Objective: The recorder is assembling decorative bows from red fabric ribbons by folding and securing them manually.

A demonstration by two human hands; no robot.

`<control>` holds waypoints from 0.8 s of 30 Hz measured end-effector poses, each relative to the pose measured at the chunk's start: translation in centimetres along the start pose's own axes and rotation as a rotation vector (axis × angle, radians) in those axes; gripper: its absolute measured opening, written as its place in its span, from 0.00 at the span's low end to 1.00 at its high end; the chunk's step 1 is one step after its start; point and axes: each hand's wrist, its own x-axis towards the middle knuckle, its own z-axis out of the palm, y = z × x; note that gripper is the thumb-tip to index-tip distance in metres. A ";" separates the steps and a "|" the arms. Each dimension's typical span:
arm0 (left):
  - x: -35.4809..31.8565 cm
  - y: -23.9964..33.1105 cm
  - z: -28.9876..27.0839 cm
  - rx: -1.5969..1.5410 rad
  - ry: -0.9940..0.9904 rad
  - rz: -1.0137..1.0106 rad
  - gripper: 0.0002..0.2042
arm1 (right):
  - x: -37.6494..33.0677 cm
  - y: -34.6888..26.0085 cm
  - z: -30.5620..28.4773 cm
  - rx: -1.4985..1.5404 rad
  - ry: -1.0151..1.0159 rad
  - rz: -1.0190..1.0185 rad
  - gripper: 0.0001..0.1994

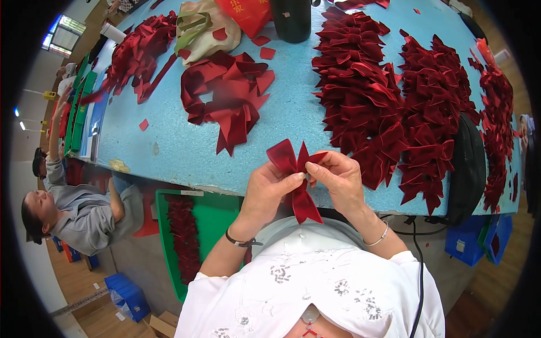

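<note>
Red ribbon bow (pixel 293 169): held up in front of the chest, just over the near edge of the blue table (pixel 169 141). Loops at top left, one tail hanging down toward the white shirt (pixel 315 281).

Left hand (pixel 269 188): forearm rising from the lower edge, wrist bent inward, dark band at the wrist. Fingers curled shut, thumb and forefinger pinching the bow's middle from the left.

Right hand (pixel 338 177): forearm coming up from lower right, thin bracelet at the wrist. Fingers closed, tips pressed on the bow's centre from the right, touching the left hand's fingertips.

On the table beyond: loose red ribbon strips (pixel 228 96) straight ahead, well apart from the hands. Large heap of finished red bows (pixel 389 96) to the right, its near edge just beside the right hand. Further red pile (pixel 135 53) at far left. Beige bag (pixel 200 31) and dark bottle (pixel 291 19) at the far edge.

Below the table edge, left: green tray (pixel 211 217) holding a row of red pieces. Blue crates (pixel 470 239) at lower right.

Another person in a grey top (pixel 84 217) seated at far left, arm raised toward the table end.
</note>
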 end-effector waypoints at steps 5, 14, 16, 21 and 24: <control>0.5 0.3 -0.6 0.133 -0.055 -0.086 0.12 | 0.1 0.3 -0.2 0.137 0.014 -0.021 0.08; 0.6 -0.2 0.5 -0.037 -0.100 -0.040 0.10 | 0.5 -0.8 -0.4 0.176 -0.027 0.126 0.07; 0.6 -0.3 0.3 -0.017 -0.104 0.000 0.09 | 0.7 -1.5 -0.1 0.040 -0.022 0.173 0.06; 0.5 -1.2 -0.7 0.075 -0.014 0.009 0.10 | 0.8 -0.3 -0.4 0.040 -0.030 0.084 0.05; 0.8 -1.3 -0.9 0.041 0.006 -0.030 0.09 | 0.4 0.4 0.2 0.034 0.073 0.007 0.04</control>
